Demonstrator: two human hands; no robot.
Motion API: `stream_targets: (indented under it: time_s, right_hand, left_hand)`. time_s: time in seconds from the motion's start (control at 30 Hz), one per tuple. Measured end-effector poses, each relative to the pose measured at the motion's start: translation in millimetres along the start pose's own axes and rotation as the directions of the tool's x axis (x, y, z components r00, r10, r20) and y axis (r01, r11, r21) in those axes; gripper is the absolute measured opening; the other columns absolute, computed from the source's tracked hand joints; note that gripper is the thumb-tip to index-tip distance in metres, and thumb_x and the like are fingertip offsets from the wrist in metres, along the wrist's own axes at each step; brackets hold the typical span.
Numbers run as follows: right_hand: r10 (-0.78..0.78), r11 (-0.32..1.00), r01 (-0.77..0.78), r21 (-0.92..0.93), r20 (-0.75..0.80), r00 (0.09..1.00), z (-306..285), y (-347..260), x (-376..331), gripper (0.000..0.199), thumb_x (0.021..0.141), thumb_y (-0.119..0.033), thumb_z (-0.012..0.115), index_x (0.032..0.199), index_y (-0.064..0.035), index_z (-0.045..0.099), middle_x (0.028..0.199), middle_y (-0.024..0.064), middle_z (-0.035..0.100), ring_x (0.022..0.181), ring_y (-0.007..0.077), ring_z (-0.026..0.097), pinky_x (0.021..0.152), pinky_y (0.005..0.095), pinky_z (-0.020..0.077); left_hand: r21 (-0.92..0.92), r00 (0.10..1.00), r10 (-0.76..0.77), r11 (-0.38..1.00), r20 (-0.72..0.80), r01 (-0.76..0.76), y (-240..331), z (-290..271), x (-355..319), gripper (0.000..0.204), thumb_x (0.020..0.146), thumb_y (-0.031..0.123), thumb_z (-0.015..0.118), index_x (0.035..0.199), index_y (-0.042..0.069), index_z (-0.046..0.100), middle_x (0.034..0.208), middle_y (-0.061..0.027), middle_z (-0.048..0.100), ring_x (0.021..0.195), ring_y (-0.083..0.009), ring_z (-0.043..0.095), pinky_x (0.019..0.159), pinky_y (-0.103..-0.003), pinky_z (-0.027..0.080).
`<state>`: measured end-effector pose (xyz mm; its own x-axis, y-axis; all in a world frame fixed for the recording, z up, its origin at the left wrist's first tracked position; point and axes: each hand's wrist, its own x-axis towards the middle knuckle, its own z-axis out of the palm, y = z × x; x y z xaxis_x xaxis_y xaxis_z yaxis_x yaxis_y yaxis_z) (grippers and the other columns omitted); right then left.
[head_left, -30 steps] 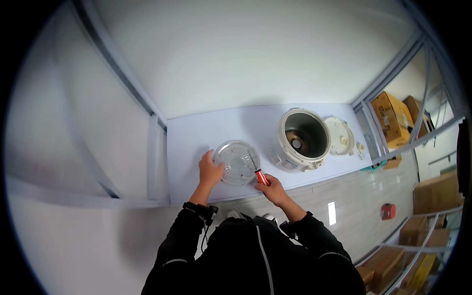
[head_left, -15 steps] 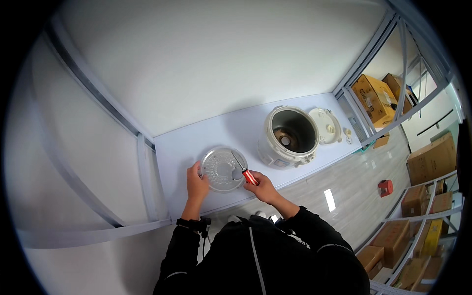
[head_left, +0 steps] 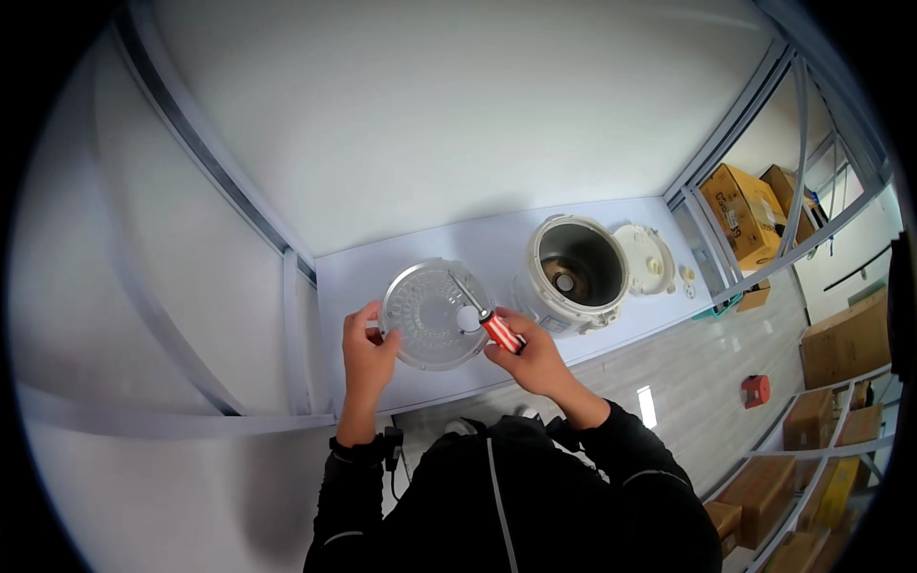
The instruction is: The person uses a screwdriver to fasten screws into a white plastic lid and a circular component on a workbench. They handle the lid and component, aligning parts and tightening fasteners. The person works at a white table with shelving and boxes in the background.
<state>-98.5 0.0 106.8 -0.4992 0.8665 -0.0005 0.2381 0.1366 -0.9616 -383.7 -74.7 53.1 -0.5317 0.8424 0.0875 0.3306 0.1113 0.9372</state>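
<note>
My left hand [head_left: 369, 358] grips the left edge of a round, silvery metal inner lid [head_left: 421, 320], thumb over the rim. The lid shows a ring of small embossed marks and a pale round spot near its right side. In my right hand [head_left: 537, 361] is a screwdriver [head_left: 499, 330] with a red-and-white handle. Its shaft slants up and left across the lid; whether the tip touches the surface I cannot tell. My right fingers are close to the lid's right rim. To the right stands a white cooker body [head_left: 543, 307], its dark inside exposed.
A white cooker lid [head_left: 659, 260] lies right of the body, with small pale parts [head_left: 688, 277] beside it on the white table [head_left: 349, 277]. A metal frame post [head_left: 291, 334] rises at the left. Boxes [head_left: 761, 495] fill shelves at right; a red stool [head_left: 756, 391] stands on the floor.
The inner lid looks larger and higher in view, seemingly raised, with both hands moving along with it. The screwdriver stays in my right hand. The whole view has shifted slightly.
</note>
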Motion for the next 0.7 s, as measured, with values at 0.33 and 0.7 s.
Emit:
stream_targets:
  time_s: [0.33, 0.7]
  right_hand:
    - [-0.093, 0.996, 0.093, 0.01, -0.026, 0.995, -104.2, -23.1, 16.1, 0.039, 0.091, -0.012, 0.081, 0.126, -0.0003, 0.07, 0.126, 0.0129, 0.069, 0.102, 0.0187, 0.066, 0.091, 0.0331, 0.0526]
    - [-0.239, 0.968, 0.23, -0.1, -0.079, 0.968, -231.5, 29.2, 48.9, 0.033, 0.088, -0.013, 0.08, 0.12, -0.0044, 0.073, 0.141, 0.023, 0.064, 0.124, 0.0296, 0.067, 0.099, 0.0386, 0.0536]
  left_hand:
    - [-0.18, 0.998, 0.066, 0.981, 0.0, -0.065, 80.2, 56.4, -6.3, 0.062, 0.091, 0.006, 0.082, 0.147, -0.003, 0.058, 0.134, -0.0124, 0.054, 0.095, -0.0177, 0.07, 0.076, -0.029, 0.059]
    - [-0.148, 0.993, 0.053, 0.987, -0.108, -0.068, 131.2, 191.8, -25.2, 0.042, 0.1, 0.01, 0.073, 0.139, -0.004, 0.066, 0.122, -0.0149, 0.065, 0.09, -0.0178, 0.073, 0.076, -0.029, 0.06]
